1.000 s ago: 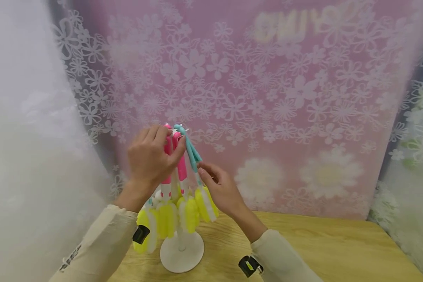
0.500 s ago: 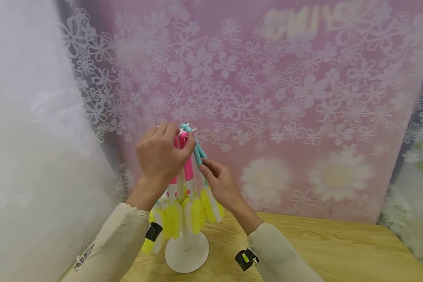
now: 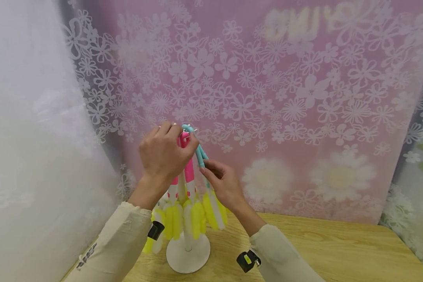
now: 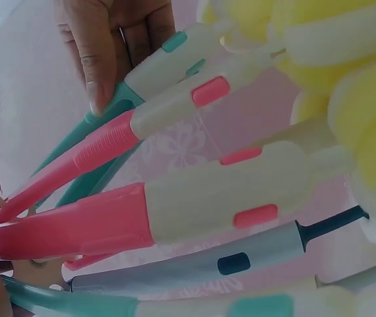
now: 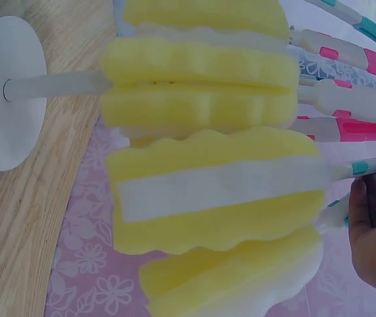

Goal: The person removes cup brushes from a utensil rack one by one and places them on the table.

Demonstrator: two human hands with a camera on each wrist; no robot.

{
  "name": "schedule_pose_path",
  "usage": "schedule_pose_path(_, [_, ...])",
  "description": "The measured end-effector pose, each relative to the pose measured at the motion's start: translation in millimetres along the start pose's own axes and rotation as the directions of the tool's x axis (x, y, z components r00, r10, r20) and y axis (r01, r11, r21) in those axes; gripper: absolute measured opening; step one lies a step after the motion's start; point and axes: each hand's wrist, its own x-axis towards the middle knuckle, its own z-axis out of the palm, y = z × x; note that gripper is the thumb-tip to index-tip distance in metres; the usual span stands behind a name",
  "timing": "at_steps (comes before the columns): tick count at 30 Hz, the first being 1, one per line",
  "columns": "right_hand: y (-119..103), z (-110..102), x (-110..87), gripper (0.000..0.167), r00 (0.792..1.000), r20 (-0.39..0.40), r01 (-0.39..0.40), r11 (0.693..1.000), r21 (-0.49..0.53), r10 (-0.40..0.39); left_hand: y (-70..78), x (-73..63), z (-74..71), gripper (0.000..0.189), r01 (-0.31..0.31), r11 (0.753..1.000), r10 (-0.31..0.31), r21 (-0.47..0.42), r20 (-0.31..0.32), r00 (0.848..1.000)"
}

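Several sponge cup brushes with yellow-and-white heads hang head-down around a white stand with a round base. Up at the stand's top, my left hand curls its fingers and thumb around the upper end, beside a pink-handled brush. What exactly those fingers press on is partly hidden. To the right, my right hand pinches the lower handle of a teal-handled brush. A second teal handle crosses behind that one. In the left wrist view, the right hand's fingers touch the teal grip.
The stand sits on a wood-grain table. Behind it hangs a pink curtain with white flowers, and pale sheeting closes off the left side. A grey-handled brush hangs among the others.
The head view has shifted, so the stand appears farther right. My right hand keeps its pinch on the teal-handled brush, whose sponge head has moved slightly down and right. The left hand stays at the top.
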Motion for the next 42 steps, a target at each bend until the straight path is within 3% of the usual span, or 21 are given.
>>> schedule_pose_path(11, [-1, -7, -7.8, 0.028, 0.999, -0.051, 0.014, 0.997, 0.080, -0.010, 2.1, 2.2, -1.0, 0.033, -0.038, 0.999, 0.038, -0.016, 0.002, 0.999])
schedule_pose_path(20, [-7, -13, -11.5, 0.027, 0.998, -0.062, 0.029, 0.994, 0.103, -0.023, 5.7, 9.0, -10.1, 0.032, -0.066, 0.997, 0.068, -0.029, 0.071, 0.995])
schedule_pose_path(24, [-8, -15, -12.9, 0.027, 0.998, -0.033, 0.052, 0.990, 0.130, -0.048, 5.0, 10.5, -11.9, 0.029, -0.030, 0.996, 0.040, -0.085, 0.118, 0.992])
schedule_pose_path(28, [-7, -18, -17.1, 0.027, 0.997, -0.015, 0.073, 0.986, 0.151, -0.072, 1.6, 9.4, -11.2, 0.025, 0.007, 0.986, 0.014, -0.169, 0.119, 0.993])
schedule_pose_path(36, [-9, -25, -31.0, 0.027, 0.993, -0.002, 0.114, 0.985, 0.131, -0.115, -6.7, 9.0, -13.1, 0.025, 0.001, 0.966, 0.032, -0.259, 0.122, 0.992])
schedule_pose_path(42, [-11, -30, -47.5, 0.029, 0.991, 0.016, 0.133, 0.986, 0.103, -0.135, -7.5, 8.7, -12.9, 0.025, -0.012, 0.963, 0.047, -0.269, 0.122, 0.991])
